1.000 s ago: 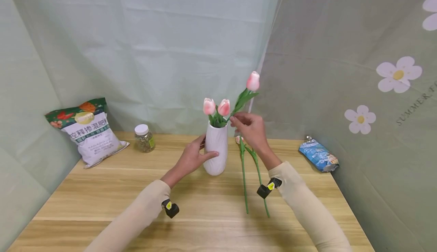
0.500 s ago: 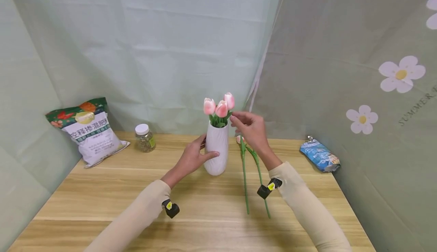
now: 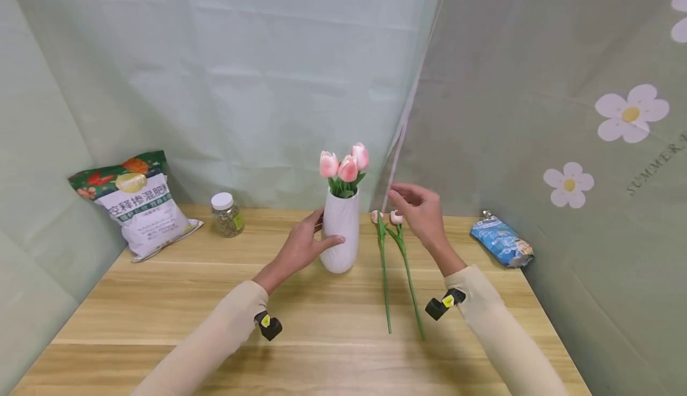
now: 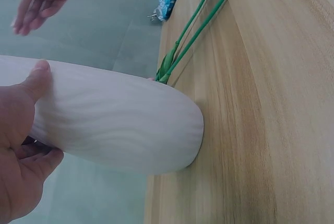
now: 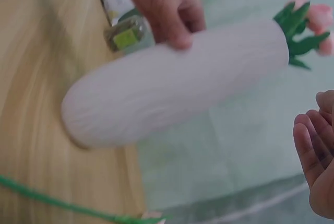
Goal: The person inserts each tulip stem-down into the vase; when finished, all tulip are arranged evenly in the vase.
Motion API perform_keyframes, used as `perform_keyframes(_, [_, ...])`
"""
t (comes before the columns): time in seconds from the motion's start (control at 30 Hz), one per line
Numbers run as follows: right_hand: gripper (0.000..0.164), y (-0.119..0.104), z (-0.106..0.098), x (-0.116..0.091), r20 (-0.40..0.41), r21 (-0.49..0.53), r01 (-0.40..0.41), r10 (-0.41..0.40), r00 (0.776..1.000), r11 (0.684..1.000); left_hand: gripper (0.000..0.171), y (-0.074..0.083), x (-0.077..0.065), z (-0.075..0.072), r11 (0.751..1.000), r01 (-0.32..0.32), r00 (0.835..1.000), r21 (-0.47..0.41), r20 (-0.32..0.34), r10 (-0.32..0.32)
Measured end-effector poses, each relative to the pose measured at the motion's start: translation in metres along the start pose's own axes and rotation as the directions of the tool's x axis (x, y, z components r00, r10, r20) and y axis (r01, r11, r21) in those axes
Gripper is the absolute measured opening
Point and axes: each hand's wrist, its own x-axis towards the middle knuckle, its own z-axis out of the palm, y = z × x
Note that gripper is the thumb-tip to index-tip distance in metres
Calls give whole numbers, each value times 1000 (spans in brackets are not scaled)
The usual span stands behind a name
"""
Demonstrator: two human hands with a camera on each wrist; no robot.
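While a tall white ribbed vase (image 3: 340,235) is steadied by the left hand (image 3: 300,247), three pink-and-white tulips with green leaves (image 3: 347,169) are held in its mouth, blooms clustered just above the rim. The vase is kept roughly upright on the light wood-grain table (image 3: 322,348); its side is clasped between the left thumb, laid across the front, and the fingers bent round behind. To the right of the vase, near its rim height and apart from it, the right hand (image 3: 421,214) is held in the air, with fingers loosely bent and nothing pinched.

By appearances, the filling of the vase is judged to be a little over half done: three stems are set in, while two more are left outside. These, a pink-tipped tulip nearer the vase (image 3: 381,232) and a matching tulip farther from it (image 3: 399,241), are laid side by side to its right, and are touched by neither hand. How deep the inserted stems are seated cannot be told.
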Motion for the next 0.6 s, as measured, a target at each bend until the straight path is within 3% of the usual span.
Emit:
perform_keyframes(0.2, [28, 54, -18, -7, -17, -20, -71, 70, 997, 997, 82, 0, -1, -1, 1000, 11, 1000, 6, -4, -11])
perform_keyframes(0.6, [31, 107, -36, -41, -28, -125, -157, 154, 988, 980, 81, 0, 1, 0, 1000, -7, 1000, 4, -8, 7])
